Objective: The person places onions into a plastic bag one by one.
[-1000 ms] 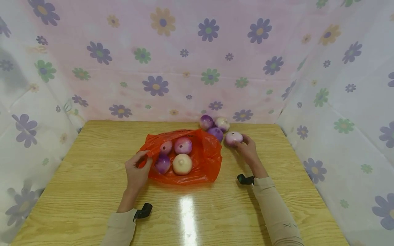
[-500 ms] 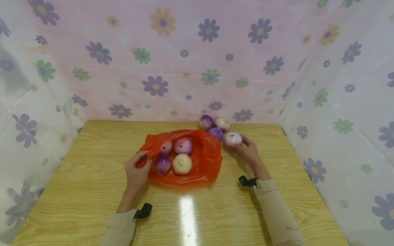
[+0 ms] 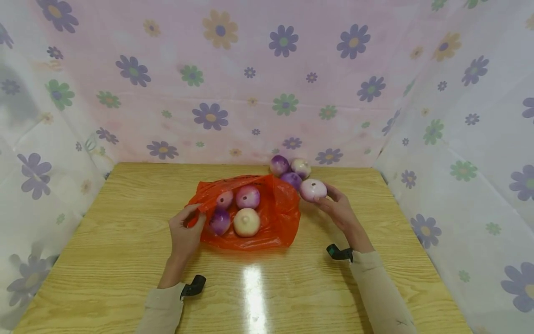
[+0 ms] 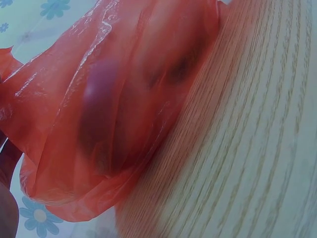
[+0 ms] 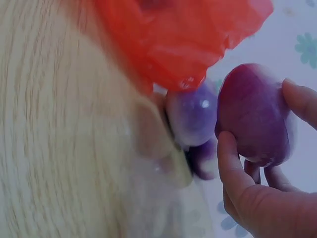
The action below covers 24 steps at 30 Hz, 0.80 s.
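Note:
In the head view my left hand point(image 3: 186, 233) pinches the left rim of a red plastic bag point(image 3: 284, 218), which lies spread open on the table. Inside it are several onions, among them a pale onion point(image 3: 247, 222) and a purple one point(image 3: 219, 221). My right hand point(image 3: 340, 211) grips a pinkish-white onion point(image 3: 313, 190) just right of the bag; the right wrist view shows this onion point(image 5: 255, 116) between thumb and fingers, off the table. Behind it sit a purple onion point(image 3: 279, 165), a white-and-purple onion point(image 3: 301, 168) and another purple one point(image 3: 291, 180), partly hidden.
The wooden table point(image 3: 125, 260) extends to a flowered cloth backdrop point(image 3: 233, 93) at the back, with more cloth at both sides. A black wrist camera mount point(image 3: 193, 285) sits at the left cuff, and another mount point(image 3: 339, 253) at the right.
My right hand has lifted the pinkish-white onion and shifted it slightly left toward the bag. My left hand and the bag look about the same.

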Motion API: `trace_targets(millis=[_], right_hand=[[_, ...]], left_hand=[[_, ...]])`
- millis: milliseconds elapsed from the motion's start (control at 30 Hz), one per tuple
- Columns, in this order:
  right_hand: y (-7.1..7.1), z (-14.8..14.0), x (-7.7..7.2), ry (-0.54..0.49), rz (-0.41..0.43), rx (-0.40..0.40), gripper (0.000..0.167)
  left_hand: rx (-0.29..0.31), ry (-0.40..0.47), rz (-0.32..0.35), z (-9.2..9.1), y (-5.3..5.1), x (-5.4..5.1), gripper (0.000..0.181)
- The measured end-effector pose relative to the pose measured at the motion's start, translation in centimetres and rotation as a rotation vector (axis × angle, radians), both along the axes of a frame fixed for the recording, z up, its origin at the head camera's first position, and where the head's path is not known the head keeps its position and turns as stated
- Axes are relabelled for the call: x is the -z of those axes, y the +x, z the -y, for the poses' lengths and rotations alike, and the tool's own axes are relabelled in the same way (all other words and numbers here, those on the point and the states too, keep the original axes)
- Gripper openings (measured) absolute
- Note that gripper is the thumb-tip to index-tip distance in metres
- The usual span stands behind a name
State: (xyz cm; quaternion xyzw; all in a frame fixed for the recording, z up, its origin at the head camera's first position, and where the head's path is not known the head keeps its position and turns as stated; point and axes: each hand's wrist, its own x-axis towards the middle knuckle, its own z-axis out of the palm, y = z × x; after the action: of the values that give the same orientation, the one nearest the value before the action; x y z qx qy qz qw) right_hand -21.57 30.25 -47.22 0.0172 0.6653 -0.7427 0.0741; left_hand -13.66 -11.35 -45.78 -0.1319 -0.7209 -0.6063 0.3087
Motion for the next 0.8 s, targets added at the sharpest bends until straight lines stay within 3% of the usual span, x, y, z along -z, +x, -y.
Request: trace_targets(millis=[167, 233, 400, 533, 800], right_hand=[[0.9, 0.7, -1.4, -0.066, -0.016, -0.018, 0.064], [1.3, 1.1, -2.0, -0.078, -0.029, -0.028, 0.062], [2.2, 2.3, -3.5, 0.000, -0.109, -0.081, 0.057], [2.9, 3.5, -4.5, -0.022, -0.164, -0.150, 0.054], [3.8, 6.0, -5.8, -0.054, -0.166, -0.288, 0.062]], left_hand=[[0.006, 0.015, -0.011, 0.0, -0.1, 0.3, 0.022], [0.006, 0.021, -0.016, 0.3, -0.7, 1.2, 0.023], [0.008, 0.024, -0.011, 0.9, -1.7, 3.2, 0.026], [0.010, 0.027, -0.011, 0.9, -1.7, 3.1, 0.026], [0.016, 0.052, -0.029, 0.9, -1.7, 3.0, 0.026]])
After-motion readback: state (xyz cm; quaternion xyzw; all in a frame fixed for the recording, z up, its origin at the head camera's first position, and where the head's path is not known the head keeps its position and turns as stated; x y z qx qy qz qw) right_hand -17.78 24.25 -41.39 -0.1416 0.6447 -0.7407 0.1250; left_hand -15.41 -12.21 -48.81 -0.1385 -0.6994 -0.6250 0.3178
